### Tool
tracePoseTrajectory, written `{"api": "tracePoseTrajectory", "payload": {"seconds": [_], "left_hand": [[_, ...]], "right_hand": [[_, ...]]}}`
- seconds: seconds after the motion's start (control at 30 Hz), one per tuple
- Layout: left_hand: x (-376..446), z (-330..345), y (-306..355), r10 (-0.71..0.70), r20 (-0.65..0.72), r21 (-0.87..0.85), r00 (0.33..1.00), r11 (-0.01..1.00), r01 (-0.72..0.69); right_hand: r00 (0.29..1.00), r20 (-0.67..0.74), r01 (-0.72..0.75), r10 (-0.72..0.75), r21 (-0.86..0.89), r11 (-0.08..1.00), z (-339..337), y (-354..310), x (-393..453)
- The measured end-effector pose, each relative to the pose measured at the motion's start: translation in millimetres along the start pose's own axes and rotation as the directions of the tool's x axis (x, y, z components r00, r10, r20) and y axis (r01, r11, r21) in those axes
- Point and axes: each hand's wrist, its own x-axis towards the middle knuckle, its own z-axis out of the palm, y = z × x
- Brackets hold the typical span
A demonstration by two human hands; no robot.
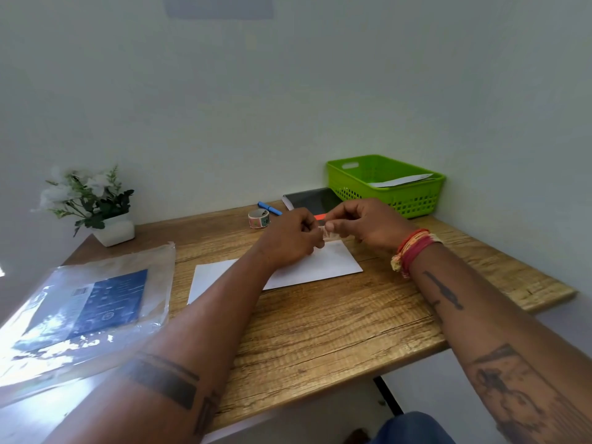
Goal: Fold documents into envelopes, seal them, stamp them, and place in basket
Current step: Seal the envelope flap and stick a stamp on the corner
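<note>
A white envelope point(323, 265) lies flat on the wooden desk point(336, 325), partly hidden under my left forearm. Just above its far edge, my left hand point(290, 241) and my right hand point(368, 224) meet and pinch a small pale sticker stamp point(330, 233) between their fingertips. A roll of stamp stickers point(259, 218) stands behind my left hand. The green plastic basket point(389, 190) sits at the far right corner with a white envelope point(402, 180) inside it.
A blue pen point(269, 208) lies beside the roll. A dark notebook with a red stripe point(312, 200) rests in front of the basket. A clear plastic packet with a blue insert point(86, 310) lies at the left. A potted white-flowered plant point(93, 206) stands in the far left corner.
</note>
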Motion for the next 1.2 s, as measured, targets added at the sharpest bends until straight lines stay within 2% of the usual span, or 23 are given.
{"api": "tracePoseTrajectory", "payload": {"seconds": [0.13, 0.27, 0.37, 0.43, 0.53, 0.87, 1.2], "left_hand": [[-1.3, 4.1, 1.0, -0.003, -0.078, 0.03, 0.997, 1.0, 0.005], [-1.9, 7.5, 5.5, -0.012, -0.144, -0.029, 0.99, 1.0, 0.008], [-2.1, 7.4, 5.2, -0.02, -0.133, -0.063, 0.991, 0.998, 0.011], [-1.2, 6.4, 2.4, -0.01, -0.119, -0.003, 0.993, 1.0, 0.009], [-1.0, 6.5, -0.8, 0.003, -0.084, 0.092, 0.996, 0.996, 0.005], [0.8, 13.2, -2.8, 0.033, -0.04, 0.215, 0.999, 0.976, -0.024], [2.1, 15.2, -4.7, 0.034, -0.039, 0.23, 0.999, 0.973, -0.024]], "right_hand": [[0.998, 0.037, -0.046, 0.048, -0.064, 0.997, 1.3, 0.9, 0.7], [0.985, 0.112, -0.119, 0.129, -0.092, 0.989, 1.9, 2.3, 0.8], [0.986, 0.033, -0.157, 0.163, -0.14, 0.978, 3.0, 1.3, 1.6], [0.979, -0.005, -0.204, 0.206, -0.147, 0.968, 0.3, -0.5, 1.9], [0.964, -0.016, -0.263, 0.265, -0.195, 0.945, -3.5, -3.8, 0.3], [0.939, -0.059, -0.336, 0.338, -0.365, 0.868, 8.9, -6.0, 7.6], [0.9, -0.112, -0.431, 0.42, -0.356, 0.829, 15.0, -0.3, 16.0]]}}
